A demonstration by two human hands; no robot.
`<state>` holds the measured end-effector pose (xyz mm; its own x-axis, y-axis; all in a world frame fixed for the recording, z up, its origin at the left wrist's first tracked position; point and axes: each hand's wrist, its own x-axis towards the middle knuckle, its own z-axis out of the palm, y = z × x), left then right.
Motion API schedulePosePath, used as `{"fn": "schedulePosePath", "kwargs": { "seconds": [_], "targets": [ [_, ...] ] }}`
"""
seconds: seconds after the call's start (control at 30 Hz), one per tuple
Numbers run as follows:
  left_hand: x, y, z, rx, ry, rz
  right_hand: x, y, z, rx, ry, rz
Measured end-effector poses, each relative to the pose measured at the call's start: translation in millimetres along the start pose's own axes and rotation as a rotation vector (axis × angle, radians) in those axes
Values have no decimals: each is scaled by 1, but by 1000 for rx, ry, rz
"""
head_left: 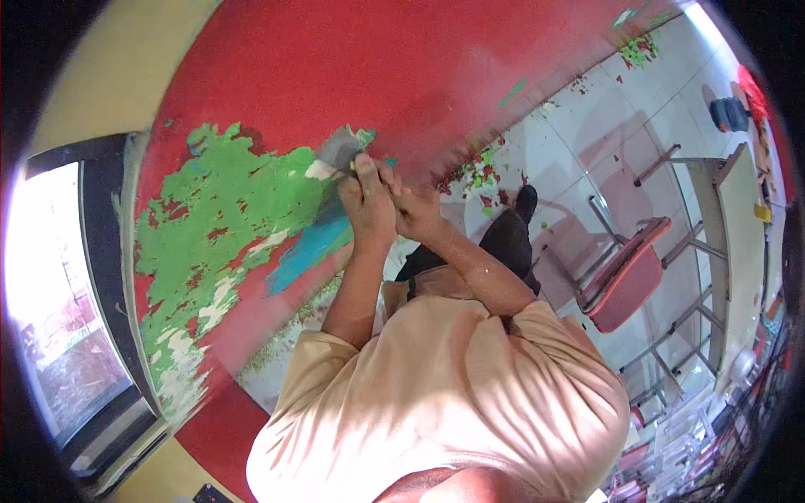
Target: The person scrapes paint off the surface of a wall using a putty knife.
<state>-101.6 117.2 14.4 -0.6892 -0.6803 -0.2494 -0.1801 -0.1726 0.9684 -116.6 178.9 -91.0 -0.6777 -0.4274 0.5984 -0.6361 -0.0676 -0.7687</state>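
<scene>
A scraper with a wide, flat grey blade (338,150) lies against the red painted wall (360,67). Its blade meets the right edge of a large patch where the red is gone and green paint (243,184) shows. My left hand (369,205) is closed round the scraper close to the blade, one finger stretched up along it. Just to its right, my right hand (417,211) is closed at the handle end, touching the left hand. The handle itself is mostly hidden by my fingers. Below the hands runs a blue streak (310,251) of bared paint.
Red and green paint chips (482,178) litter the white tiled floor (558,138) along the wall's foot. A red-seated chair (629,277) and a pale table (738,251) stand to the right. At the left is a bright, dark-framed opening (105,277). My dark shoe (526,201) rests on the tiles.
</scene>
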Motion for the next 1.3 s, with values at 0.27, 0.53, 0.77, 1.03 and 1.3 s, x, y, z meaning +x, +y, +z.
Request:
{"fn": "schedulePosePath", "kwargs": {
  "seconds": [0.27, 0.53, 0.77, 1.03, 1.3],
  "targets": [
    [4, -40, 7, -229, 127, -32, -22, 30, -2, 48, -60, -48],
    [0, -43, -1, -84, 186, 45, -22, 18, 3, 187, -21, 1],
    [10, -57, -8, -86, 166, 73, -23, 24, 15, 261, -38, 7],
    [1, -47, -36, 103, 50, 80, -35, -6, 31, 274, 20, 161],
    [-7, -35, -72, 214, -284, -322, -64, -83, 63, 621, 232, 782]
  ]
}}
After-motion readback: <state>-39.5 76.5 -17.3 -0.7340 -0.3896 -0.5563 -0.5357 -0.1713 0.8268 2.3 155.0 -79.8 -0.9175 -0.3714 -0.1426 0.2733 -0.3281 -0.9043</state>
